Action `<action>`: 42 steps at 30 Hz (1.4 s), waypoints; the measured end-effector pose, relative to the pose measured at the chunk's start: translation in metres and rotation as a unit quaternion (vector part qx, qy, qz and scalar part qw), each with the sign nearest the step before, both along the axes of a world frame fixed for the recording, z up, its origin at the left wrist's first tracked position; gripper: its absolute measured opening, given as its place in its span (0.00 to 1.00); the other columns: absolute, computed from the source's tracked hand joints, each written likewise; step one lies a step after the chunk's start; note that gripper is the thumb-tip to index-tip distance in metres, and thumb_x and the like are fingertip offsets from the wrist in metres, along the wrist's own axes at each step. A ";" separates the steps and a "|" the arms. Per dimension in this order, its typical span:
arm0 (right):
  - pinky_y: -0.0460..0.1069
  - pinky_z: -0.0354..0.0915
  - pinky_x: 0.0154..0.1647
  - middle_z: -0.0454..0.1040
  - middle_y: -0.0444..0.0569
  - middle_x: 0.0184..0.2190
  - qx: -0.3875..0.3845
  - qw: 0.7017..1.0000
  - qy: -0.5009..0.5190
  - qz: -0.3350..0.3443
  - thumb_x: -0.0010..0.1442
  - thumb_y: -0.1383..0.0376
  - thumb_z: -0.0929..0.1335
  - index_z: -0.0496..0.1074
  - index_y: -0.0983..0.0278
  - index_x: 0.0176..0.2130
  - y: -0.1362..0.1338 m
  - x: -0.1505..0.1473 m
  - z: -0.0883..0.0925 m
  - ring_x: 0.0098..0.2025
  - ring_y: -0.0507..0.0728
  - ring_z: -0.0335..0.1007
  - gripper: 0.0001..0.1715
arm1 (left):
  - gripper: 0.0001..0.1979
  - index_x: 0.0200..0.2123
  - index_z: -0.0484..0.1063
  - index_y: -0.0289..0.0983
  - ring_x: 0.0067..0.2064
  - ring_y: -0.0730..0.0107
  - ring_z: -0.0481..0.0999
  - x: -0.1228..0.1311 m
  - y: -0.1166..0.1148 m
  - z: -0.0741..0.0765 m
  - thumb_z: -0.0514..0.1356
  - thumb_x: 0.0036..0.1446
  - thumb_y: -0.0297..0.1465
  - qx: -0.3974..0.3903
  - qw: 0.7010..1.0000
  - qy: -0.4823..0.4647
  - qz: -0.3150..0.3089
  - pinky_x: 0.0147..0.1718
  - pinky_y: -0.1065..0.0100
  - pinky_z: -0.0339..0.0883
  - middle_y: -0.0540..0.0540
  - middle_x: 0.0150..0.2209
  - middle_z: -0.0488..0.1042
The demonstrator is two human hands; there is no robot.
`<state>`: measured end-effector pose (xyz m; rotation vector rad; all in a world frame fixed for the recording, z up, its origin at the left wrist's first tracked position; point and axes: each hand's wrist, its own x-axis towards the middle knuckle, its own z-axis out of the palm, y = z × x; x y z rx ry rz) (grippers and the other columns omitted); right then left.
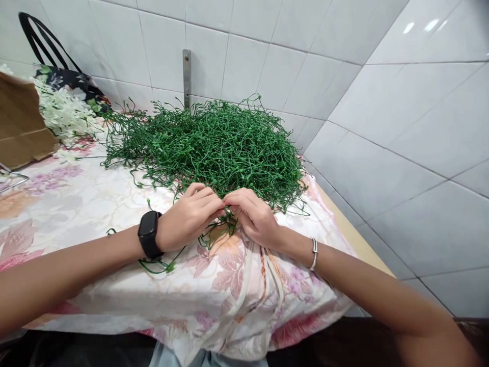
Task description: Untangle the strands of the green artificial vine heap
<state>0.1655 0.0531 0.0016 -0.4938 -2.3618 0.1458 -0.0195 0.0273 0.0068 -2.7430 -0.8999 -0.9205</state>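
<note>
Stems are heaped toward the back of the desk, nearer whose front the left hand and right hand are held curled, fingertips together, any grip being impossible to tell.

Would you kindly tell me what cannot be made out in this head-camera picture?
- Head view: which green stems, if any, the left hand and right hand pinch; their own fingers hide this.
- Head view: the rest of the brown cardboard, cut off by the left edge.
- Head view: the lower part of the floral bag, hidden by white flowers.
</note>
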 end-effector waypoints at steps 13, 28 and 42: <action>0.47 0.54 0.29 0.58 0.45 0.24 0.029 0.997 -0.067 0.033 0.55 0.69 0.58 0.58 0.66 0.33 -0.005 0.000 0.001 0.27 0.51 0.51 0.03 | 0.13 0.35 0.63 0.32 0.36 0.69 0.64 -0.004 0.002 -0.002 0.40 0.60 0.26 0.009 0.998 0.044 -0.032 0.42 0.62 0.53 0.44 0.32 0.69; 0.46 0.48 0.23 0.44 0.39 0.13 -0.228 0.944 0.218 0.096 0.62 0.60 0.53 0.45 0.65 0.14 0.005 0.006 -0.003 0.17 0.46 0.41 0.27 | 0.15 0.33 0.64 0.33 0.36 0.71 0.67 -0.009 0.004 -0.001 0.38 0.60 0.26 0.031 0.990 0.046 -0.132 0.45 0.60 0.51 0.45 0.31 0.71; 0.53 0.58 0.51 0.65 0.55 0.46 -0.003 0.999 -0.007 0.034 0.56 0.70 0.61 0.61 0.68 0.43 -0.001 0.002 0.006 0.52 0.54 0.57 0.13 | 0.12 0.41 0.63 0.33 0.45 0.68 0.63 -0.008 0.005 0.005 0.55 0.54 0.31 -0.026 0.989 -0.141 0.029 0.45 0.65 0.59 0.42 0.41 0.65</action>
